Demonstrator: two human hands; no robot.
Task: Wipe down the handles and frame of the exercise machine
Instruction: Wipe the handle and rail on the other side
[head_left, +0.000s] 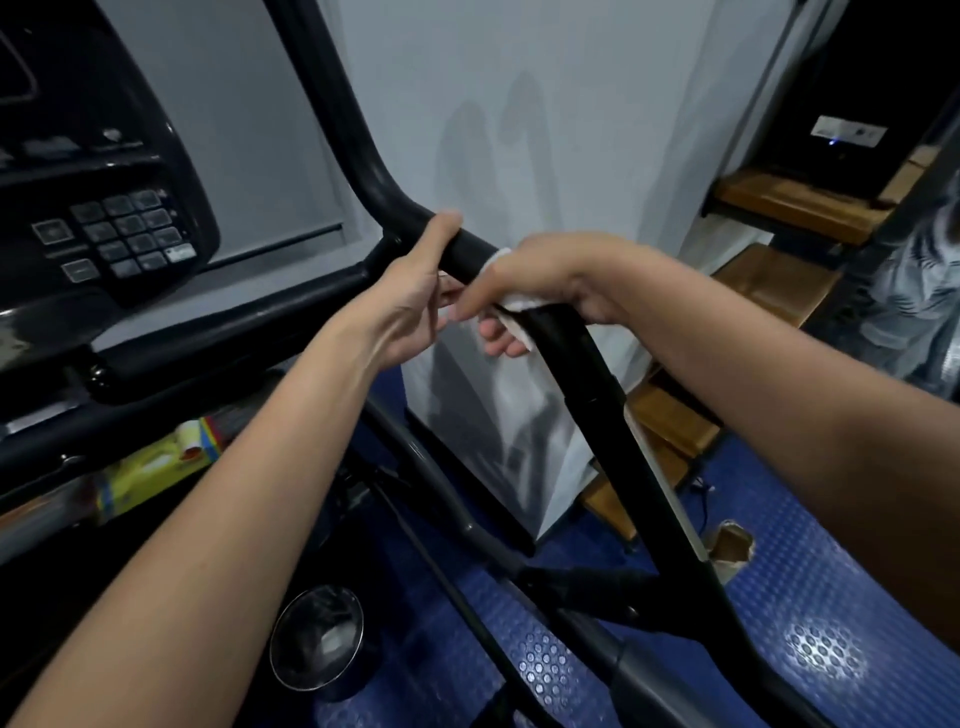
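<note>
White cloth (511, 304), thin and limp, lay wrapped over the rigid black handle (566, 343) under my closed right hand (545, 275), while my left hand (415, 291) curled round the bar beside it, steadying; it seemed best gripped bunched.

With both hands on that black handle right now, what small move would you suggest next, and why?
Probably slide the right hand with the white cloth down the black handle. The cloth is wrapped round the bar just below the bend, the left hand steadies the bar above it, and the long stretch below looks not yet reached.
</note>
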